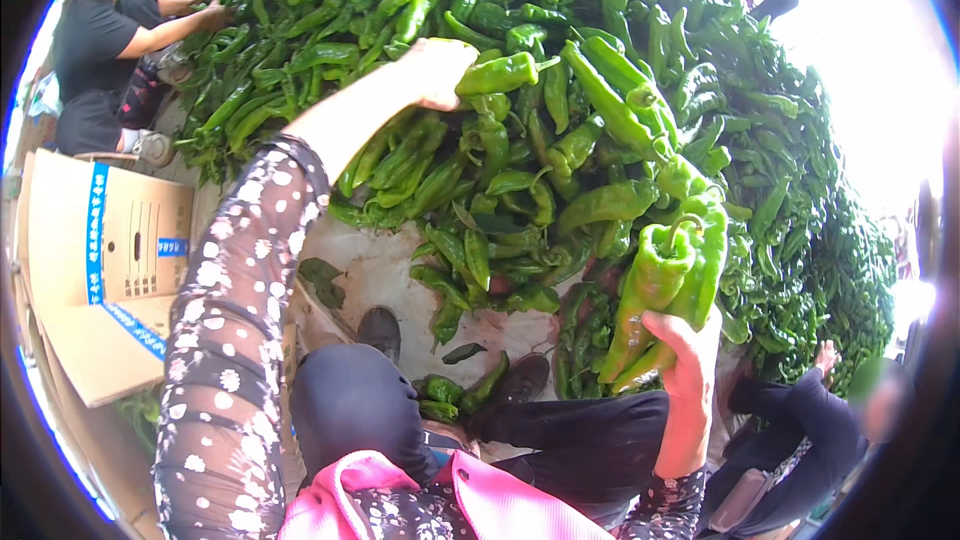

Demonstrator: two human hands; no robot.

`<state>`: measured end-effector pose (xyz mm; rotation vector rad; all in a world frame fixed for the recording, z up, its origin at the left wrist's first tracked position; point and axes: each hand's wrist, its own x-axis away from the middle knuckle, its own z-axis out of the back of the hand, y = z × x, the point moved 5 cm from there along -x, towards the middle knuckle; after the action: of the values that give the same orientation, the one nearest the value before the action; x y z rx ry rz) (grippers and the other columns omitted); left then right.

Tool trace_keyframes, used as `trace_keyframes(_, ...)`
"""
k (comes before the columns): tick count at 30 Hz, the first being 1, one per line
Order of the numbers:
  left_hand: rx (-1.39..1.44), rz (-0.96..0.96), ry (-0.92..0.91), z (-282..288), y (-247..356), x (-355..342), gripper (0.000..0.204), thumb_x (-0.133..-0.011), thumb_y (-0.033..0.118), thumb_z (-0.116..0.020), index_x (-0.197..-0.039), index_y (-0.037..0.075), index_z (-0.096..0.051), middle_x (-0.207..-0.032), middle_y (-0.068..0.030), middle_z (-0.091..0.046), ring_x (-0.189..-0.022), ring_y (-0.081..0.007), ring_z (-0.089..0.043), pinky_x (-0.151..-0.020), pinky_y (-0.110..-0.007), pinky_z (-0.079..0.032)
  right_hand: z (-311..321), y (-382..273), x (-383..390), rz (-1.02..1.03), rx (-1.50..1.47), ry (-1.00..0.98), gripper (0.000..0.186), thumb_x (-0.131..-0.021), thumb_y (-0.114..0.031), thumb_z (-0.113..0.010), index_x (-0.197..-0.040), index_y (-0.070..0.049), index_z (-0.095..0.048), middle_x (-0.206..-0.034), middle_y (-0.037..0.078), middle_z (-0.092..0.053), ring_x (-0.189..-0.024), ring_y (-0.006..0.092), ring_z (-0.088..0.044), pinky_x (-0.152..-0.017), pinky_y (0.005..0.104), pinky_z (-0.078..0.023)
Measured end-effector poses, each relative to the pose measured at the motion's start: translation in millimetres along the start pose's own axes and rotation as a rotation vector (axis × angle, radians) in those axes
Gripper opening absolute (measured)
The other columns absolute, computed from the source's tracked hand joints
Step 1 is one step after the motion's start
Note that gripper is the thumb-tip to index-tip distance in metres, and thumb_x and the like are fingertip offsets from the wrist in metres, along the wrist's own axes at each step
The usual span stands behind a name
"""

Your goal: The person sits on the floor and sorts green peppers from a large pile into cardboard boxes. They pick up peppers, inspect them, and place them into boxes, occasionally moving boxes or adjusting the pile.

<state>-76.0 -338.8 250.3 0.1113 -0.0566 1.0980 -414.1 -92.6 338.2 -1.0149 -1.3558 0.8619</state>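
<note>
A broad heap of long green peppers [610, 205] spreads in front of me. My left hand [443, 72] reaches into its near slope, closed round a green pepper [500, 74] whose stem end points right. Its fingertips are partly hidden. On the right, my right hand [690, 345] grips several long green peppers [655, 275] in a bunch, stems up, with the thumb across the front. These hang above the pale ground sheet, nearer to me than the heap.
An open cardboard box [145, 220] with blue tape stands at my left. Several loose peppers [455, 390] lie between my feet. A person in black [95, 35] works at the heap's far left, and another person [805, 415] sits at the near right.
</note>
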Motion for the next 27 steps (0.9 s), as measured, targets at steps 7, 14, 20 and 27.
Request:
trace_keyframes(7, 0.141, 0.247, 0.512, 66, 4, 99, 0.033, -0.073, 0.018, -0.066, -0.104, 0.01, -0.06, -0.089, -0.0173, -0.065, -0.085, -0.0362, -0.065, -0.075, -0.044, -0.053, -54, -12, -6, 0.087, -0.145, -0.089, 0.037, -0.07, -0.001, -0.071, -0.106, 0.004, -0.063, -0.093, 0.007, -0.067, -0.077, 0.015, -0.064, -0.073, 0.0276, -0.05)
trace_keyframes(14, 1.933, 0.436, 0.671, 114, 7, 274, 0.046, -0.08, 0.01, -0.071, -0.121, -0.003, -0.055, -0.111, -0.0179, -0.065, -0.101, -0.0268, -0.066, -0.083, -0.04, -0.056, -107, 10, -30, 0.115, -0.264, -0.288, 0.035, -0.078, -0.01, -0.069, -0.108, 0.004, -0.06, -0.094, 0.011, -0.065, -0.085, 0.0196, -0.063, -0.078, 0.0316, -0.049)
trace_keyframes(20, 1.994, 0.119, 1.131, 54, -4, 420, 0.046, -0.083, 0.005, -0.067, -0.126, -0.001, -0.051, -0.114, -0.0133, -0.064, -0.105, -0.0256, -0.063, -0.095, -0.044, -0.051, -171, 10, -60, 0.218, 0.032, -0.37, 0.037, -0.086, -0.023, -0.066, -0.113, 0.002, -0.059, -0.107, 0.014, -0.061, -0.098, 0.028, -0.062, -0.089, 0.0396, -0.049)
trace_keyframes(27, 2.008, 0.319, 1.508, 31, 10, 500, 0.064, -0.083, 0.005, -0.064, -0.141, 0.006, -0.039, -0.109, -0.0106, -0.059, -0.102, -0.0207, -0.06, -0.099, -0.042, -0.048, -245, 58, -149, -0.126, -0.12, -0.563, 0.039, -0.087, -0.022, -0.065, -0.119, -0.001, -0.056, -0.113, 0.014, -0.059, -0.101, 0.027, -0.06, -0.088, 0.0407, -0.051)
